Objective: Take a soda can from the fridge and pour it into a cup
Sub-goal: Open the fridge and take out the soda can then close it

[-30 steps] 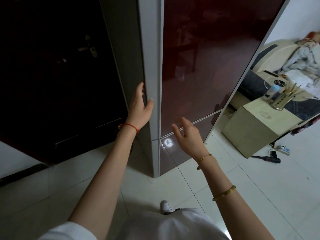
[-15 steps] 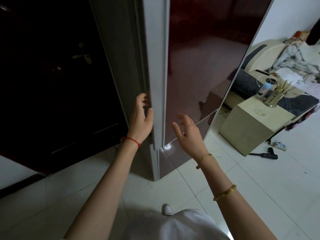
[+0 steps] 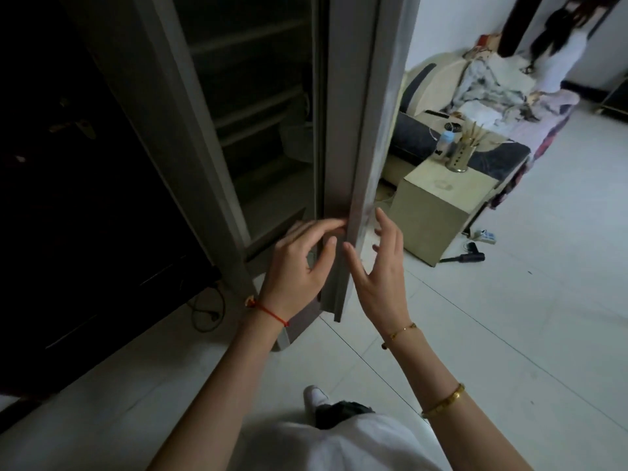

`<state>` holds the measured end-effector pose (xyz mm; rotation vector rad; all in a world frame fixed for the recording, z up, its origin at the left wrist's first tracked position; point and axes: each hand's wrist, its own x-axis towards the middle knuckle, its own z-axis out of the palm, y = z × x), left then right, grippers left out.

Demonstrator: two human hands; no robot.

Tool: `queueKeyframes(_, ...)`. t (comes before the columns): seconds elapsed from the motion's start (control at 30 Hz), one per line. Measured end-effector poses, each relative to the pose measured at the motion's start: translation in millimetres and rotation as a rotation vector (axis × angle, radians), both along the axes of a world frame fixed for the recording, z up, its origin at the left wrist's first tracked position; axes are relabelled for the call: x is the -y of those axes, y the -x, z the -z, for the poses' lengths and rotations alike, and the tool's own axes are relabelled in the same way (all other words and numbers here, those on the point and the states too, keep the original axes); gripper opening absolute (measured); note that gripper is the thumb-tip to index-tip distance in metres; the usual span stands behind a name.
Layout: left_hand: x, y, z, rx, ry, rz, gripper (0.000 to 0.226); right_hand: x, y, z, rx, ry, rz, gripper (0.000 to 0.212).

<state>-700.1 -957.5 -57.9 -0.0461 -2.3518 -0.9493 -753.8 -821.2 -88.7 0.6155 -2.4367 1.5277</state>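
While the fridge [image 3: 210,137] stands with its door [image 3: 353,137] swung out edge-on toward the camera, dim shelves [image 3: 258,117] show inside, but no soda can or cup can be made out in the dark interior. Beside the door, a pale low cabinet [image 3: 438,212] carries a metal utensil holder [image 3: 462,158] and a small bottle [image 3: 446,141], and a dark hair dryer [image 3: 470,257] lies on the tiled floor [image 3: 509,334] nearby. Smallest, the left hand [image 3: 299,263] touches the door's inner edge with loosely curved fingertips [image 3: 334,227], gripping nothing, and the right hand [image 3: 380,266] hovers just beside the outer edge, fingers spread wide.
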Motion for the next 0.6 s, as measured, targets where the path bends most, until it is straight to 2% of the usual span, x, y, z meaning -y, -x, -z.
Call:
queueKeyframes(0.23, -40.1, 18.0, -13.0, 0.026, 0.151, 0.183, 0.033, -52.6, 12.1, 0.0, -0.125, -0.053, 0.210, 0.059)
queueKeyframes(0.43, -59.0, 40.5, -28.4, -0.106, 0.047, 0.102, 0.032, -99.1, 28.8, 3.5, -0.089, 0.001, 0.317, 0.052)
queueKeyframes(0.6, -73.1, 69.4, -31.5, -0.192, 0.060, 0.029, 0.045, -140.7, 50.6, 3.6, -0.104, 0.045, 0.376, 0.044)
